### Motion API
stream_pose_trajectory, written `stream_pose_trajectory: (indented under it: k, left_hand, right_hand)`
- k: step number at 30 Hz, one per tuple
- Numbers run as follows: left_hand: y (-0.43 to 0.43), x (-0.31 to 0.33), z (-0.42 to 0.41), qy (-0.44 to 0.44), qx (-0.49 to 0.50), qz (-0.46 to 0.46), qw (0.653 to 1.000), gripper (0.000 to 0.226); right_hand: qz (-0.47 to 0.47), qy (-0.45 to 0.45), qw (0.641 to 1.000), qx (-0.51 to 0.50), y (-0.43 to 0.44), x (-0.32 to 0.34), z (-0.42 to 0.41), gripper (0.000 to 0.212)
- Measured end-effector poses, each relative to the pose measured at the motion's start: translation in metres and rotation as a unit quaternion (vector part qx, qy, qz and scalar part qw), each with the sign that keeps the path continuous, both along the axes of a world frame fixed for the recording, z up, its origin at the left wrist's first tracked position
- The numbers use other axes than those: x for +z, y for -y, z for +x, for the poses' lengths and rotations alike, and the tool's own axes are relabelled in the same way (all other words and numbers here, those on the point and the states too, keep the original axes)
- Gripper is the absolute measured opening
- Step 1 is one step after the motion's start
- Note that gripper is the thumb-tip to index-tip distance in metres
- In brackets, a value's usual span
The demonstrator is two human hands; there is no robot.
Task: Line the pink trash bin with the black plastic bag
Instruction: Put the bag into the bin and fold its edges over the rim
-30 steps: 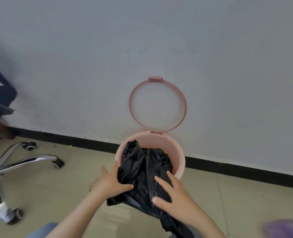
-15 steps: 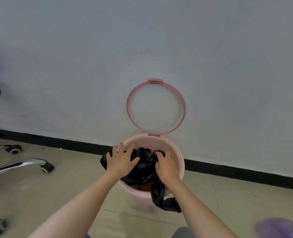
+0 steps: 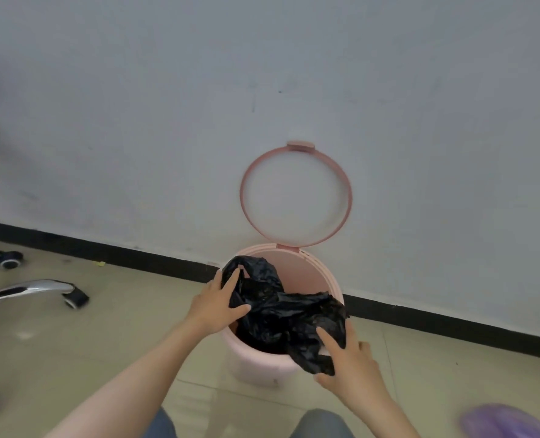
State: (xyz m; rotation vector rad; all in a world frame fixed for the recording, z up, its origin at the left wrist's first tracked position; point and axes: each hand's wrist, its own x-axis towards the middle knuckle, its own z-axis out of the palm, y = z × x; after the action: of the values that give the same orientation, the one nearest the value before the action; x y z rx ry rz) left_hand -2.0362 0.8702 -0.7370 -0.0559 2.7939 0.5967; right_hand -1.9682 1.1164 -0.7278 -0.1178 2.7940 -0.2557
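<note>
A round pink trash bin [image 3: 306, 273] stands on the floor against the wall, its pink ring lid [image 3: 296, 194] flipped up against the wall. A crumpled black plastic bag [image 3: 281, 308] lies in the bin's mouth, with parts draped over the left and front right rim. My left hand [image 3: 218, 303] grips the bag's edge at the left rim. My right hand [image 3: 347, 365] holds the bag's other edge over the front right rim. The bin's bottom is hidden by the bag.
A grey wall with a black baseboard [image 3: 135, 257] runs behind the bin. Chrome chair legs with castors [image 3: 56, 290] lie on the tiled floor at left. A purple blurred object [image 3: 508, 422] sits at the bottom right corner. My knees [image 3: 322, 425] show at the bottom edge.
Both hands were pressed down on the bag inside the bin; now they have spread apart, pulling the bag's edges toward the left and front right rim.
</note>
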Motion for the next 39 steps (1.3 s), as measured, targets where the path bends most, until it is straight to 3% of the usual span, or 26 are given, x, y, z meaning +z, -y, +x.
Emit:
stream_pose_trajectory:
  k: [4, 7, 9, 11, 13, 16, 18, 20, 22, 25, 30, 34, 35, 37, 38, 39]
  left_hand:
    - [-0.003, -0.005, -0.011, 0.022, -0.021, 0.046, 0.998, 0.070]
    - [-0.003, -0.012, -0.013, 0.006, -0.040, 0.045, 0.998, 0.064]
    - [-0.001, -0.014, -0.010, -0.001, -0.075, -0.005, 0.997, 0.061]
    - [0.003, -0.015, -0.006, -0.001, -0.123, -0.074, 0.990, 0.060]
    - [0.006, -0.016, -0.003, -0.027, -0.176, -0.142, 0.974, 0.059]
    - [0.000, -0.017, -0.007, -0.088, -0.281, -0.205, 0.933, 0.065]
    - [-0.012, -0.020, -0.016, -0.109, -0.325, -0.212, 0.915, 0.070]
    - [-0.023, -0.022, -0.025, -0.098, -0.350, -0.244, 0.899, 0.065]
    - [-0.025, -0.022, -0.032, -0.102, -0.351, -0.272, 0.890, 0.047]
    - [-0.013, -0.012, -0.033, -0.111, -0.338, -0.303, 0.884, 0.031]
    - [0.021, 0.027, -0.036, -0.120, -0.231, -0.279, 0.924, 0.031]
    - [0.049, 0.050, -0.038, -0.116, -0.147, -0.307, 0.933, 0.036]
    - [0.048, 0.048, -0.032, -0.165, -0.144, -0.303, 0.928, 0.039]
    - [0.032, 0.033, -0.021, -0.305, -0.204, -0.270, 0.890, 0.048]
    - [0.016, 0.024, -0.013, -0.328, -0.252, -0.240, 0.878, 0.059]
    - [0.001, 0.018, -0.004, -0.284, -0.294, -0.215, 0.887, 0.069]
  right_hand:
    - [-0.037, -0.144, 0.988, 0.045, 0.026, -0.015, -0.032, 0.014]
    - [0.030, -0.180, 0.977, 0.109, 0.056, -0.021, -0.066, 0.025]
    - [0.074, -0.087, 0.984, 0.139, 0.068, -0.032, -0.080, 0.012]
    - [0.132, 0.014, 0.980, 0.152, 0.063, -0.048, -0.092, 0.027]
    - [0.167, 0.056, 0.972, 0.156, 0.059, -0.050, -0.100, 0.028]
    - [0.160, 0.023, 0.963, 0.214, 0.052, -0.043, -0.104, 0.025]
    - [0.178, -0.090, 0.942, 0.268, 0.044, -0.036, -0.104, 0.015]
    - [0.147, -0.166, 0.943, 0.249, 0.031, -0.031, -0.101, 0.024]
    - [0.058, -0.213, 0.950, 0.221, 0.014, -0.027, -0.099, 0.023]
    - [-0.013, -0.199, 0.967, 0.158, -0.003, -0.003, -0.100, 0.015]
    - [-0.019, -0.208, 0.974, 0.085, -0.015, 0.013, -0.110, 0.030]
    - [-0.002, -0.244, 0.967, 0.071, -0.024, 0.011, -0.109, 0.036]
    - [-0.004, -0.228, 0.971, 0.077, -0.022, 0.009, -0.107, 0.037]
    - [-0.027, -0.189, 0.979, 0.072, -0.014, 0.008, -0.105, 0.038]
    - [-0.052, -0.180, 0.980, 0.061, -0.011, 0.010, -0.106, 0.036]
    - [-0.087, -0.171, 0.980, 0.045, -0.008, 0.012, -0.107, 0.035]
